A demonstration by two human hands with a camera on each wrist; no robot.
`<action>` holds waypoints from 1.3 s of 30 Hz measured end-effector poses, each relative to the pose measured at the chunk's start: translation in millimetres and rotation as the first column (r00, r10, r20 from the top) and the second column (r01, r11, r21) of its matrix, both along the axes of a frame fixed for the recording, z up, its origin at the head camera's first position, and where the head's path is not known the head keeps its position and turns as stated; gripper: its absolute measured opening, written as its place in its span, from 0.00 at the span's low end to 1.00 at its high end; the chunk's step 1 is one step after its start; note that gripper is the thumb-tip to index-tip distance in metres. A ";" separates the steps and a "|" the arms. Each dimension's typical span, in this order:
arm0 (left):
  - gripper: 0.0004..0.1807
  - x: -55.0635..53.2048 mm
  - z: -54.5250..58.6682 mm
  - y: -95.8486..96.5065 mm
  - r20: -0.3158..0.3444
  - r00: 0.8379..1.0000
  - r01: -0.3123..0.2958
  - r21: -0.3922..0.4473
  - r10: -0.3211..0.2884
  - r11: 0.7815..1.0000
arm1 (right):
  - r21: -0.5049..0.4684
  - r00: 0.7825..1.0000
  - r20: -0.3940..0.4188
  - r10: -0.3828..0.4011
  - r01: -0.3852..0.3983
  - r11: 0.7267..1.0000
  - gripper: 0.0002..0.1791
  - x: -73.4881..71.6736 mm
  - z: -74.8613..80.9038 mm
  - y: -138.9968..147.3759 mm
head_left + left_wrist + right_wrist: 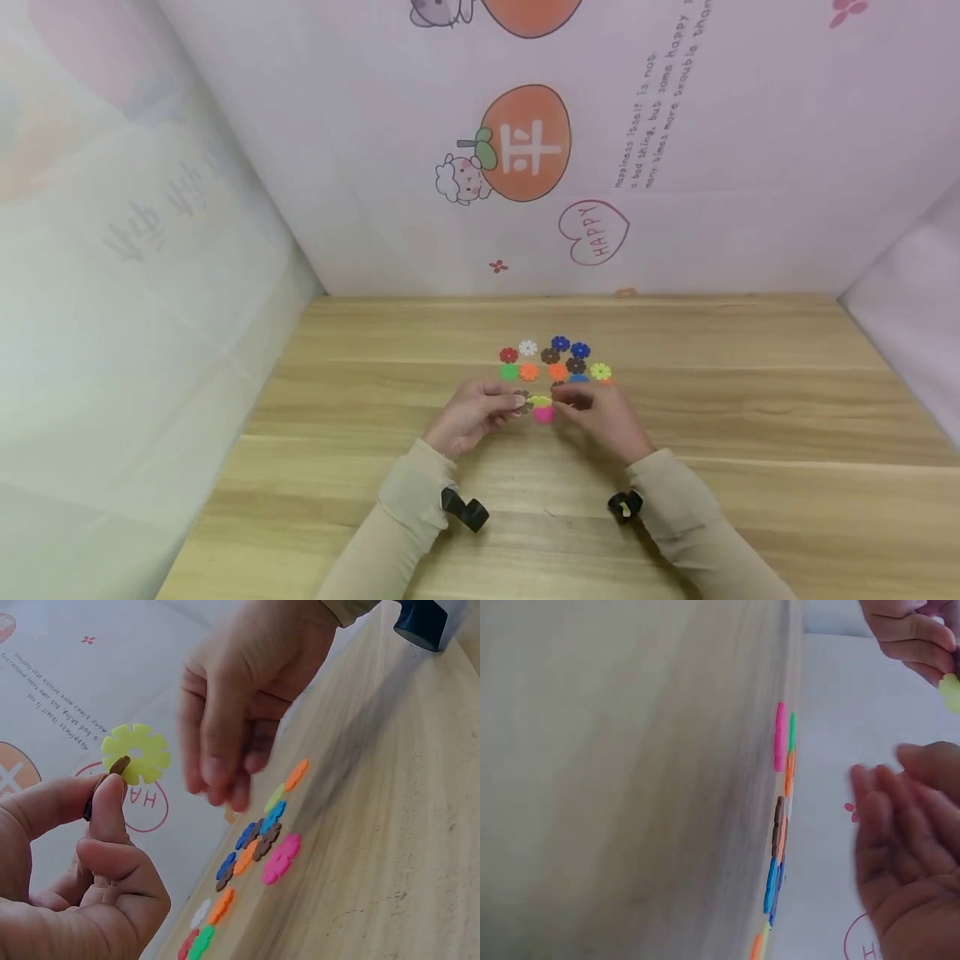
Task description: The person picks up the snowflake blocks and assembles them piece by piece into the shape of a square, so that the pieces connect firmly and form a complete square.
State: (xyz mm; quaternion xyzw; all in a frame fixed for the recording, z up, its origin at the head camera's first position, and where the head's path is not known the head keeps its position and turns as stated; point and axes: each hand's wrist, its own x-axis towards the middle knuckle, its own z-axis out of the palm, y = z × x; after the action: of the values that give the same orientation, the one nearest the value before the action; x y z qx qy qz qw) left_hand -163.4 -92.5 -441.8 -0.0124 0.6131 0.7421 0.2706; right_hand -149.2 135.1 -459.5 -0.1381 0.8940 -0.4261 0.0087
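Note:
My left hand (474, 414) pinches a brown flower-shaped plastic disc (120, 764) between thumb and fingers. A yellow flower-shaped disc (141, 748) is joined to it at an angle, its notched edge pointing away from the hand. Most of the brown piece is hidden by the fingertips. Just to the right hovers my right hand (603, 417), its fingers loosely bent, apart from the joined pair. In the right wrist view nothing shows between the right hand's fingers (911, 832). A pink disc (282, 859) lies on the table below both hands.
Several more flower discs lie flat beyond the hands, among them a red one (508, 356), a white one (528, 347), a green one (509, 372) and a yellow one (601, 371). The wooden table (337, 400) meets printed cloth walls (375, 167) at the back and sides.

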 end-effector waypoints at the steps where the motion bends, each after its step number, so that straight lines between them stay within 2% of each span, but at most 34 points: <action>1: 0.04 0.4 -0.2 -0.3 0.003 1.000 -0.004 0.001 0.004 1.000 | 0.016 1.000 0.020 0.005 -0.006 1.000 0.14 -1.3 -0.6 -0.5; 4: 0.05 0.7 0.5 -1.1 -0.001 1.000 -0.019 0.002 0.019 1.000 | 0.082 0.998 0.048 0.032 -0.036 0.996 0.16 -6.3 -3.5 -1.5; 10: 0.10 -1.1 1.2 -2.2 -0.021 1.000 -0.011 -0.002 0.011 1.000 | 0.229 0.995 -0.004 0.101 -0.097 0.969 0.11 -16.4 -2.5 -7.1; 18: 0.11 -1.5 3.7 -4.3 -0.019 1.000 -0.012 -0.013 0.012 1.000 | 0.285 0.989 0.017 0.148 -0.146 0.947 0.06 -20.8 2.1 -16.0; 24: 0.12 -1.3 5.0 -6.0 -0.015 1.000 -0.017 -0.019 0.017 1.000 | 0.357 0.990 0.002 0.138 -0.129 0.925 0.06 -21.6 1.4 -22.8; 30: 0.13 -0.4 0.6 -8.8 -0.035 0.999 -0.017 -0.024 0.016 1.000 | 0.288 0.992 0.058 0.109 -0.121 0.950 0.08 -20.7 -1.8 -22.0; 36: 0.13 -0.5 -0.4 -10.3 -0.029 0.999 -0.029 -0.030 0.028 0.999 | 0.149 0.987 0.094 0.128 -0.141 0.979 0.06 -18.1 -5.2 -13.6; 39: 0.13 -0.6 -1.5 -10.4 -0.026 0.999 -0.029 -0.029 0.028 0.999 | 0.066 0.985 0.143 0.102 -0.112 0.992 0.07 -14.3 -5.9 -5.7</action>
State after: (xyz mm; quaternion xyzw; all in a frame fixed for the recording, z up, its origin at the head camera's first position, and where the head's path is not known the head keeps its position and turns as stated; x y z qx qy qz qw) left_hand -164.0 -102.9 -443.2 -0.0154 0.6271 0.7369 0.2520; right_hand -163.5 129.4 -465.4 -0.1554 0.8977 -0.4003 0.0990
